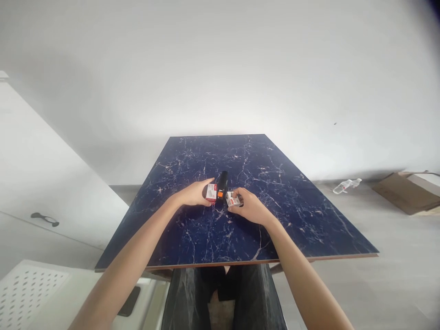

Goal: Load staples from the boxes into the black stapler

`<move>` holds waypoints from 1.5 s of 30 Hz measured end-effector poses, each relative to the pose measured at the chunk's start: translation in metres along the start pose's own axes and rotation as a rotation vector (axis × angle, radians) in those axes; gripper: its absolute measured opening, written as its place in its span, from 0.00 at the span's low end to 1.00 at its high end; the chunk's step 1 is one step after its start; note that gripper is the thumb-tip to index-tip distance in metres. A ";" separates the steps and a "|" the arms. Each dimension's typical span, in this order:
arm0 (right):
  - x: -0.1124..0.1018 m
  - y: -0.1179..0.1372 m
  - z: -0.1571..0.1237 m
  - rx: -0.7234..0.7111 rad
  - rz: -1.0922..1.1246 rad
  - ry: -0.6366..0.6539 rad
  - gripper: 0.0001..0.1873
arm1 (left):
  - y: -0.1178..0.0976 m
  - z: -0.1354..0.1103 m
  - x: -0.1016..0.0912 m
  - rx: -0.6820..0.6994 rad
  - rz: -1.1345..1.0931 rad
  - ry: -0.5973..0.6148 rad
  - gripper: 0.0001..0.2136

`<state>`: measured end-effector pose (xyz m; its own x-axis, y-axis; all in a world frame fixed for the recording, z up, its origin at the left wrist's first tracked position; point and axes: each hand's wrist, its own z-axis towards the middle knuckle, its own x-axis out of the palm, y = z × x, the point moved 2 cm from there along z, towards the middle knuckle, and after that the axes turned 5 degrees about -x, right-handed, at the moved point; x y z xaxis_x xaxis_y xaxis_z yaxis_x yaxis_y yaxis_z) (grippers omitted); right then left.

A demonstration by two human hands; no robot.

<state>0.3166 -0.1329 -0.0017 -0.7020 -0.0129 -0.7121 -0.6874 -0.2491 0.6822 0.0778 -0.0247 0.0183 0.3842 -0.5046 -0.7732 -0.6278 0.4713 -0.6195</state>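
Note:
A black stapler (pixel 223 185) with an orange patch near its front end stands on the blue marbled table (pixel 206 238), pointing away from me. To its left, my left hand (pixel 195 192) has its thumb and fingers around a small red and white box (pixel 211 193). To its right, my right hand (pixel 250 205) grips another small white box with red print (pixel 233 199) between thumb and fingers. Both boxes are close against the stapler's sides; I cannot tell whether they touch it. The print on the boxes is too small to read.
A white wall (pixel 220 68) rises behind the table's far edge. At the right, a clear plastic bottle (pixel 346 185) and a cardboard box (pixel 405 192) lie on the floor. On the left are a white cabinet with a dark handle (pixel 45 219) and a dark phone-like slab (pixel 129 301).

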 end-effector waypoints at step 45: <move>-0.002 -0.028 0.087 -0.051 0.107 -0.146 0.24 | 0.034 -0.011 -0.020 -0.033 0.109 -0.147 0.24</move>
<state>0.3216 -0.0419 -0.0048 -0.7926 0.0982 -0.6017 -0.5998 -0.3030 0.7406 0.0417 -0.0064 0.0138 0.4059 -0.3398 -0.8484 -0.6922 0.4918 -0.5282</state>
